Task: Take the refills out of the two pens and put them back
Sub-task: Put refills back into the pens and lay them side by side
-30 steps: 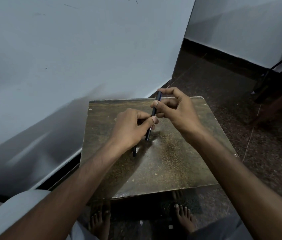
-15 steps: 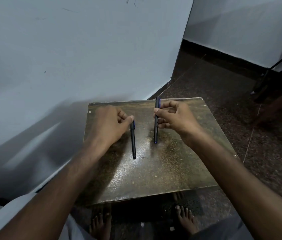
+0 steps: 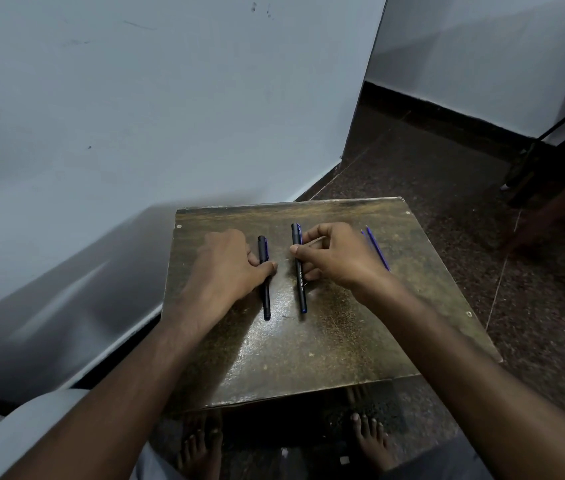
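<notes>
Two dark pens lie side by side, lengthwise, on a worn brown table [image 3: 312, 362]. My left hand [image 3: 225, 268] rests on the table with its thumb and fingers closed on the shorter left pen [image 3: 266, 296] near its capped end. My right hand [image 3: 338, 258] pinches the longer right pen [image 3: 302, 289] about a third of the way down from its far end. Two thin blue refills [image 3: 377, 251] lie on the table just right of my right hand, partly hidden by it.
A pale wall [image 3: 135, 116] runs close along the table's left and far sides. Dark speckled floor [image 3: 447, 174] lies to the right, with a dark stand and furniture [image 3: 551, 174] at the far right. My bare feet [image 3: 371, 441] show below the table's near edge.
A second ago both hands were together on one pen above the table. They have moved apart, and each now holds its own pen down flat on the table.
</notes>
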### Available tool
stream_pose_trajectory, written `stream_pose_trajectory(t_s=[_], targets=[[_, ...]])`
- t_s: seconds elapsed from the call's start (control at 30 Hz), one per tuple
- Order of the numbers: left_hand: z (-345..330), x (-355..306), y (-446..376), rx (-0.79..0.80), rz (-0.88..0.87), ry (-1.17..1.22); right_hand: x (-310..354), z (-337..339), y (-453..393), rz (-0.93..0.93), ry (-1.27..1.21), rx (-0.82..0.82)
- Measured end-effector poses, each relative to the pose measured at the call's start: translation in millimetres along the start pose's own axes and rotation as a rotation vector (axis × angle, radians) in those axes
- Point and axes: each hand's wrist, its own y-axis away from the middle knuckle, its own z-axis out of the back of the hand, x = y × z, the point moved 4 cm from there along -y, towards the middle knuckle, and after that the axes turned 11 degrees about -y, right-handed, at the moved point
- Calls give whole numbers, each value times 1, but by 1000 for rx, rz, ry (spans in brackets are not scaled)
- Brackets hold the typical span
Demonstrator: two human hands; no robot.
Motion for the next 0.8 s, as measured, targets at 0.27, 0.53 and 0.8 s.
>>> stream_pose_trajectory(t_s=[0.27, 0.53, 0.8], targets=[[5, -2, 3, 39, 21, 4, 4, -6, 1, 7, 71, -25], [8, -4, 5, 48, 16, 1, 7, -12, 4, 26, 140, -42], [5, -4, 3, 48, 15, 33, 6, -17, -3, 37, 197, -54]])
